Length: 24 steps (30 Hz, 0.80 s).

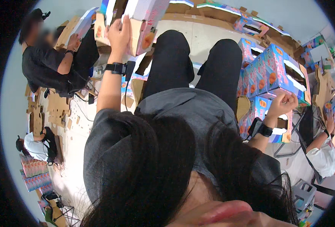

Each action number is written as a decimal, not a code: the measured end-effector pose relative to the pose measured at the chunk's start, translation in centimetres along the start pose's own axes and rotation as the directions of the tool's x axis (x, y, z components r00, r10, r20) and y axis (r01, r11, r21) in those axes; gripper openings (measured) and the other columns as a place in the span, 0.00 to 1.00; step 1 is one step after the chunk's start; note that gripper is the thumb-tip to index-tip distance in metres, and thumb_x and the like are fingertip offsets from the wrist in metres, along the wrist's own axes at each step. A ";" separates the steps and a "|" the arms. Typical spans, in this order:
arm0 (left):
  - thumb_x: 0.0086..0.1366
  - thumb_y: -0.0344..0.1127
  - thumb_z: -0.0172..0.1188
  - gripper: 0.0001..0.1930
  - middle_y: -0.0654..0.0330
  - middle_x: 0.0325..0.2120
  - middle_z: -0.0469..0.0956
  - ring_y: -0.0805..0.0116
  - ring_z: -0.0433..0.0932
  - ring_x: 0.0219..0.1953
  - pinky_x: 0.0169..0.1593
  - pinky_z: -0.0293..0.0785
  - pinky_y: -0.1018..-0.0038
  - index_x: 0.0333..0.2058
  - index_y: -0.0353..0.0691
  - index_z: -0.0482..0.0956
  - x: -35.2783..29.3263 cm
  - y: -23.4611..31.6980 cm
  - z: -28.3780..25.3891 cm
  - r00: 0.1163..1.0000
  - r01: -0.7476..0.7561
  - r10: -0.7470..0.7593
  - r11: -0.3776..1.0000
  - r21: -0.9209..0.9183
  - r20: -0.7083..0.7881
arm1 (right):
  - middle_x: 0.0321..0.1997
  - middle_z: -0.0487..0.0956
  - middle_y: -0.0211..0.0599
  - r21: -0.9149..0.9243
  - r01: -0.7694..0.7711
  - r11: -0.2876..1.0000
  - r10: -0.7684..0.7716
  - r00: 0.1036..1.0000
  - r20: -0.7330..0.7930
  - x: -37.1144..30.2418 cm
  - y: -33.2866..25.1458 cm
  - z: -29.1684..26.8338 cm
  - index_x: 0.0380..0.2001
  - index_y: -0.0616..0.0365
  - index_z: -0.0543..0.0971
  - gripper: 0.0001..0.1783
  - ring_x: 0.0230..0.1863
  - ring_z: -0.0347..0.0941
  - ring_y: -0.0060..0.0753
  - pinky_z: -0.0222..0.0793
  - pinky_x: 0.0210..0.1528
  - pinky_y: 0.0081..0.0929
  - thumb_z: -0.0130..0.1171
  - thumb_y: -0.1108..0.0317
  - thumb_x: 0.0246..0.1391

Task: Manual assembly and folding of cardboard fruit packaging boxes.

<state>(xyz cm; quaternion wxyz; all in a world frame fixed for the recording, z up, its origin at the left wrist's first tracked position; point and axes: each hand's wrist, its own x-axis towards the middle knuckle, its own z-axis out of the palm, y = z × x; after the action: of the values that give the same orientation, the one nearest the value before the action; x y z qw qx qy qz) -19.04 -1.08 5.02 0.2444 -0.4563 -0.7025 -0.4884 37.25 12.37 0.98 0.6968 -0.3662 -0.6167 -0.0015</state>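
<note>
At the top of the view, my left hand (118, 36) grips a printed cardboard box (146, 26) in pink, blue and white with bare brown inner flaps. The thumb lies along the box's side, and the fingers curl over a brown flap. Beyond my right knee, my right hand (283, 104) is loosely closed beside the front corner of a blue and pink cardboard box (271, 72) with a cut-out opening on top. Whether it touches that box, or has anything in its fingers, I cannot tell. Both wrists wear black straps with small devices.
Beneath the right hand stands another printed box (260, 109); more boxes sit behind. Brown cardboard sheets (59, 109) and scraps lie on the floor at left. One co-worker (46, 64) sits at far left, another (324, 155) at far right. A grey stool (303, 193) stands lower right.
</note>
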 end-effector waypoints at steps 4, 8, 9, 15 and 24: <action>0.62 0.51 0.58 0.21 0.54 0.20 0.74 0.57 0.73 0.29 0.57 0.56 0.59 0.29 0.34 0.79 0.6 5.0 -2.2 0.976 -0.218 0.218 0.976 0.006 0.014 | 0.24 0.67 0.32 -0.218 0.160 0.963 -0.162 0.987 0.012 0.9 -1.4 0.4 0.42 0.64 0.67 0.16 0.22 0.57 0.20 0.57 0.26 0.20 0.58 0.79 0.50; 0.54 0.52 0.66 0.21 0.57 0.22 0.75 0.59 0.74 0.30 0.62 0.53 0.56 0.29 0.37 0.81 -0.3 9.6 -2.5 0.905 -0.425 0.424 0.899 0.101 0.029 | 0.24 0.66 0.33 -0.275 0.243 0.930 -0.270 0.961 -0.062 2.0 -4.2 -0.1 0.38 0.65 0.69 0.14 0.22 0.58 0.22 0.59 0.28 0.24 0.60 0.76 0.49; 0.53 0.51 0.67 0.20 0.57 0.22 0.74 0.61 0.74 0.31 0.63 0.52 0.56 0.29 0.36 0.81 -0.8 10.6 -3.0 0.895 -0.445 0.442 0.885 0.139 0.058 | 0.24 0.66 0.33 -0.270 0.252 0.929 -0.279 0.958 -0.064 2.3 -4.7 -0.2 0.38 0.65 0.69 0.14 0.22 0.58 0.22 0.59 0.28 0.24 0.60 0.76 0.49; 0.46 0.52 0.71 0.20 0.57 0.18 0.71 0.59 0.74 0.28 0.64 0.56 0.53 0.26 0.39 0.83 -2.3 12.9 -2.2 0.780 -0.579 0.573 0.813 -0.057 0.253 | 0.25 0.65 0.34 -0.290 0.305 0.907 -0.348 0.931 -0.111 3.5 -6.0 -0.7 0.37 0.65 0.67 0.14 0.24 0.60 0.23 0.61 0.31 0.23 0.59 0.77 0.48; 0.48 0.57 0.67 0.23 0.56 0.19 0.71 0.55 0.75 0.33 0.67 0.50 0.54 0.28 0.41 0.84 -2.2 12.9 -0.5 0.692 -0.572 0.601 0.794 -0.204 0.400 | 0.29 0.74 0.40 0.038 0.413 0.910 -0.406 0.868 0.285 2.7 -12.0 5.7 0.32 0.60 0.76 0.13 0.33 0.70 0.43 0.64 0.40 0.37 0.65 0.70 0.39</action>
<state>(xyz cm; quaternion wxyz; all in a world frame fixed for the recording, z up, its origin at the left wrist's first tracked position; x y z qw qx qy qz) -6.71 -1.08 9.42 0.2055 -0.7631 -0.5406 -0.2886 27.56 7.69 9.24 0.5792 -0.2317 -0.7747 -0.1034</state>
